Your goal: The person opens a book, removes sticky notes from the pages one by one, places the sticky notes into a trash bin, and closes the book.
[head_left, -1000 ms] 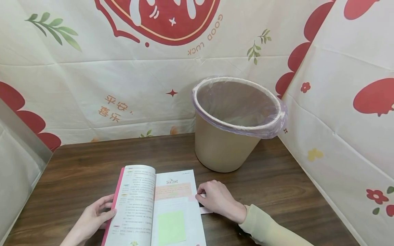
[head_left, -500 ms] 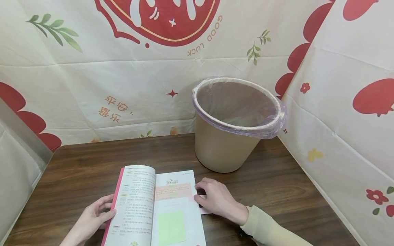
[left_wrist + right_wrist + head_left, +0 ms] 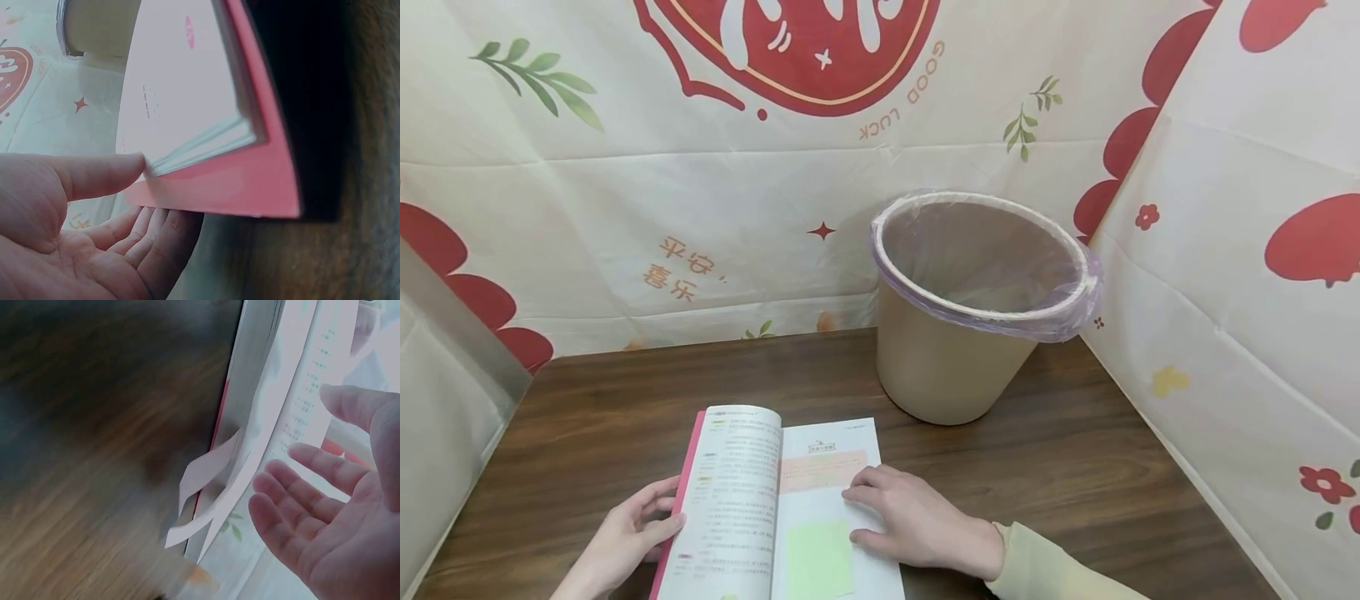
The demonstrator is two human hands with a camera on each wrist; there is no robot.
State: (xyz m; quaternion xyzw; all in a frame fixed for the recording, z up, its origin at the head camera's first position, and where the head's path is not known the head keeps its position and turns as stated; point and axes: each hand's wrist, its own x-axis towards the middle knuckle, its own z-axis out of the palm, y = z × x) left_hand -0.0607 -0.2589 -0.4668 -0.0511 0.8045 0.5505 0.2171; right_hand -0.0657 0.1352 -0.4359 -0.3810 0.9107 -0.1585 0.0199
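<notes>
An open book point(image 3: 737, 500) with a pink cover lies on the wooden table in the head view. At its left edge my left hand point(image 3: 625, 533) holds the cover and pages. The left wrist view shows the thumb on the page corner, with the fingers under the pink cover point(image 3: 237, 187). Over the right page's outer edge, my right hand point(image 3: 921, 517) is spread with relaxed fingers and nothing in its grasp. A green sticky note point(image 3: 820, 558) is on that page, below a pink band point(image 3: 820, 471). Pale paper strips point(image 3: 206, 472) stick out from the book's edge.
A beige bin point(image 3: 951, 358) with a clear purplish liner stands behind the book, to the right. White cloth point(image 3: 790, 192) printed with red and green patterns closes off the back and sides of the wooden table point(image 3: 625, 383).
My right hand has let go of a pale pink strip at the page's right edge and moved left over the page, its fingers now spread. My left hand stays on the cover.
</notes>
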